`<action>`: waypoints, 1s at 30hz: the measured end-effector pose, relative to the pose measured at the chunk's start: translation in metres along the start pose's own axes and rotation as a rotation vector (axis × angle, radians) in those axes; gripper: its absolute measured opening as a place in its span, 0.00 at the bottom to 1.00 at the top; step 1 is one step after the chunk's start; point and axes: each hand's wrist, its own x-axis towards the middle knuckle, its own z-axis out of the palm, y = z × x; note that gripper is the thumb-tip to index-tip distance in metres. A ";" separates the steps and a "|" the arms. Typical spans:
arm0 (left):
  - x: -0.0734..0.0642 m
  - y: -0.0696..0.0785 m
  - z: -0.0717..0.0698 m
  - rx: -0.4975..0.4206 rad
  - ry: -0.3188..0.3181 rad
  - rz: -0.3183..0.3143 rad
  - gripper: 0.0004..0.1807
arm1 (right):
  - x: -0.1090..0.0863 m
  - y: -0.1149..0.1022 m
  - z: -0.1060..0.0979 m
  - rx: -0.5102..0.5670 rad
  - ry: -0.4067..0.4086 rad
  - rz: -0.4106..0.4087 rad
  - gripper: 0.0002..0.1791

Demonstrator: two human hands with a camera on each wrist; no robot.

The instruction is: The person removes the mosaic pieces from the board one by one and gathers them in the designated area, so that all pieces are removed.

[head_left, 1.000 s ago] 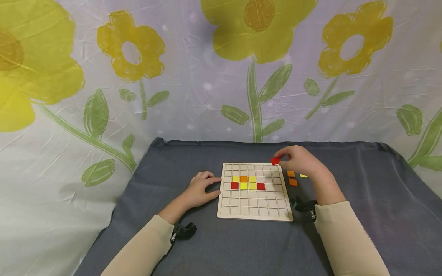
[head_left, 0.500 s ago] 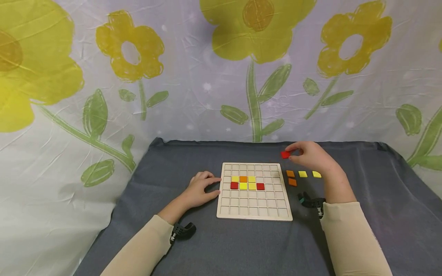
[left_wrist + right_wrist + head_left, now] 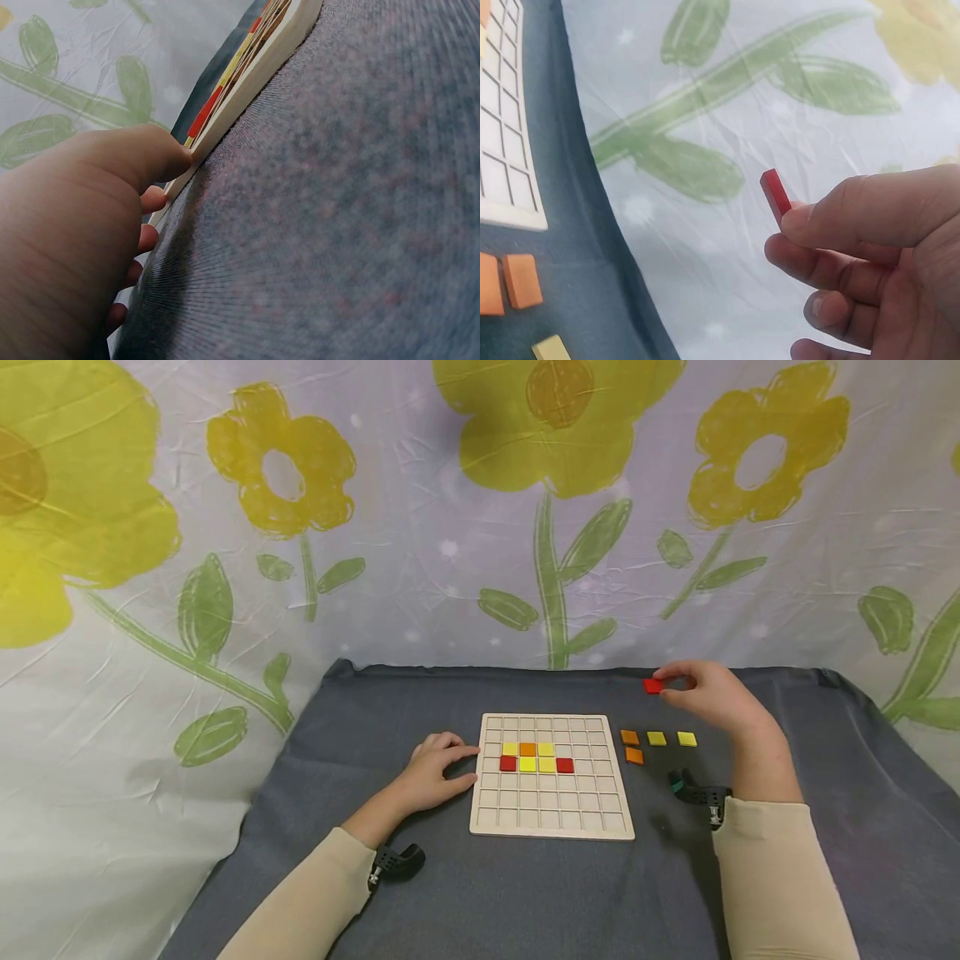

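Observation:
My right hand (image 3: 712, 695) pinches a small red square tile (image 3: 652, 687) between thumb and fingertips, raised near the table's far edge. The right wrist view has this tile (image 3: 774, 193) edge-on, with the other fingers loosely bent below. To its left lies a pale wooden grid board (image 3: 551, 818). Yellow, orange and red tiles fill two short rows of its cells, among them a red tile (image 3: 565, 766) and an orange tile (image 3: 527, 749). My left hand (image 3: 433, 774) rests beside the board's left edge, thumb and index finger touching it; the left wrist view shows the thumb against the rim (image 3: 225, 116).
Right of the board lie two orange tiles, one behind the other (image 3: 629, 737), and two yellow tiles, the farther right one (image 3: 686, 739) standing apart. A dark grey cloth (image 3: 525, 893) covers the table. Behind hangs a flower-printed curtain (image 3: 420, 568).
My right hand has carried the red tile rightward and away from the board's far right corner, uncovering the yellow tiles. The left hand stays at the board's edge.

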 end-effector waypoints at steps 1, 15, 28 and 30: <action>0.000 0.000 0.000 -0.001 0.000 0.000 0.26 | -0.001 0.002 -0.002 -0.004 0.000 0.003 0.23; -0.001 0.001 -0.001 -0.006 0.005 0.001 0.26 | -0.013 0.037 -0.021 0.024 0.002 0.067 0.25; 0.000 -0.001 0.000 -0.006 0.002 0.003 0.26 | -0.020 0.093 -0.024 0.055 0.002 0.113 0.26; 0.000 0.000 0.000 -0.007 0.001 0.004 0.26 | -0.020 0.102 -0.022 0.064 -0.011 0.123 0.26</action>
